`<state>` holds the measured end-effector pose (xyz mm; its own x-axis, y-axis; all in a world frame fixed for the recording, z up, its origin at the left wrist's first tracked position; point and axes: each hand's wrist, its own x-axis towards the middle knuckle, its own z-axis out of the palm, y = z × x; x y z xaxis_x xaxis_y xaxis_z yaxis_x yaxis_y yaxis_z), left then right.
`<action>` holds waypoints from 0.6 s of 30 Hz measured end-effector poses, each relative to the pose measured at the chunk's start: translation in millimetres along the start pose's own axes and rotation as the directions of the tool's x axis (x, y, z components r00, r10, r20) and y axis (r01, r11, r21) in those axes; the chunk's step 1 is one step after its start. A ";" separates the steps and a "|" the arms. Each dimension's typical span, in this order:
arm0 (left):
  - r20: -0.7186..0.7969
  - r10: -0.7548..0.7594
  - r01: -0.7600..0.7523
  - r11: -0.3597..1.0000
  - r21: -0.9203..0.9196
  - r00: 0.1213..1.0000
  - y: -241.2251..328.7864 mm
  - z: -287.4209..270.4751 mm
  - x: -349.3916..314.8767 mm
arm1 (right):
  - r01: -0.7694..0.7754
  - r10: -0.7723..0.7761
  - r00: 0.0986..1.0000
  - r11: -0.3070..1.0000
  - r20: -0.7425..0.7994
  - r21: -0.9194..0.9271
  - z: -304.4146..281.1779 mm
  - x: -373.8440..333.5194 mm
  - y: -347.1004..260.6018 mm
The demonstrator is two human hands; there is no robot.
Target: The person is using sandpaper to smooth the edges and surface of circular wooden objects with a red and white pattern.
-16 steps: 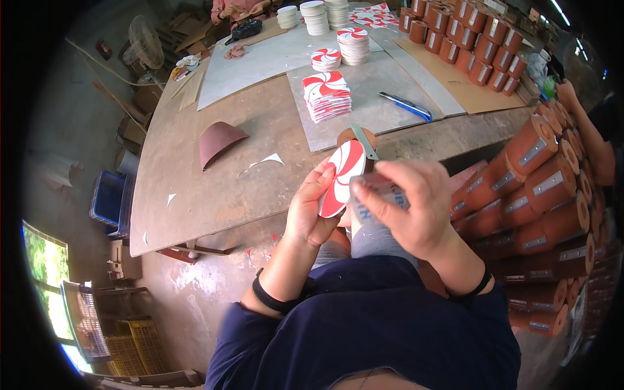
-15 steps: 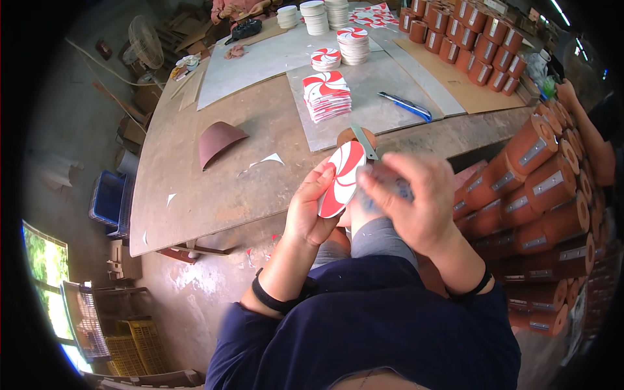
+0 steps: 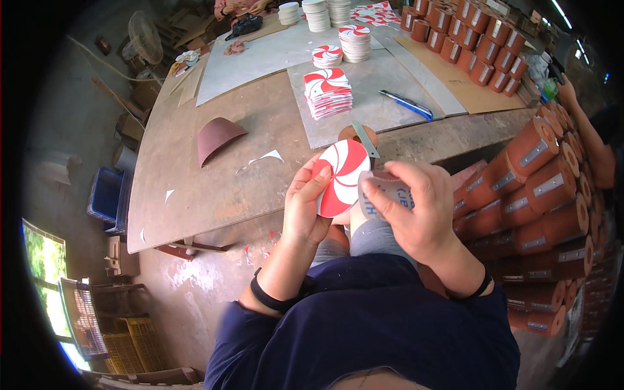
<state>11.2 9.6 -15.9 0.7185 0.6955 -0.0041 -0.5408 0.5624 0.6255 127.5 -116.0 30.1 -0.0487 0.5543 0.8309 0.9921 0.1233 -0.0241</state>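
Note:
My left hand (image 3: pixel 307 198) grips a round disc (image 3: pixel 346 175) with a red and white swirl, thumb on its face, tilted above my lap. In my right hand (image 3: pixel 422 205) is a folded piece of sandpaper (image 3: pixel 385 190), grey and printed on the back, reddish-brown on the other side. It is by the disc's right edge; whether they touch I cannot tell. Just beyond the disc, a narrow metal strip (image 3: pixel 365 140) lies over a round brown piece (image 3: pixel 350 133) at the table edge. A curled sheet of brown sandpaper (image 3: pixel 220 138) lies on the table to the left.
On the table (image 3: pixel 169 208) are a stack of swirl-printed squares (image 3: pixel 328 97), stacked swirl discs (image 3: pixel 354 49), white disc stacks (image 3: pixel 316 18) and a blue utility knife (image 3: pixel 408 106). Brown cylinders (image 3: pixel 539 175) pile up at my right. Another person's arm (image 3: pixel 585 127) shows at far right.
The disc has turned to face me more fully. My right hand, blurred before, is now sharper, with the sandpaper plainly visible beside the disc.

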 end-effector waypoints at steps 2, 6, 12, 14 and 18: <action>-0.046 0.014 -0.014 1.000 0.001 0.999 0.9 1.9 -1.2 | 0.036 -0.037 0.997 0.999 0.065 0.016 -0.6 -3.1 -5.9; -0.080 0.039 -0.040 0.999 -0.010 0.996 1.5 0.9 -0.7 | 0.067 -0.073 0.994 0.995 0.077 0.077 -2.1 -8.0 -13.9; -0.069 0.037 -0.040 0.999 -0.032 0.997 -2.1 -3.3 0.0 | -0.063 0.063 0.998 0.997 -0.007 0.044 3.5 -0.6 -2.1; -0.085 0.065 -0.067 0.997 -0.024 0.994 -2.1 2.3 -2.3 | -0.070 0.069 0.998 0.995 0.015 0.066 6.3 -3.6 -6.5; -0.160 0.141 -0.141 0.990 0.017 0.977 -2.1 2.4 -0.4 | -0.061 0.056 0.997 0.991 0.047 0.117 14.4 -18.2 -20.0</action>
<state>13.1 7.0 -15.3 0.5554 0.8306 -0.0405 -0.6290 0.4516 0.6328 107.0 -116.7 7.4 0.0016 0.5988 0.8009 0.9729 0.1843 -0.1397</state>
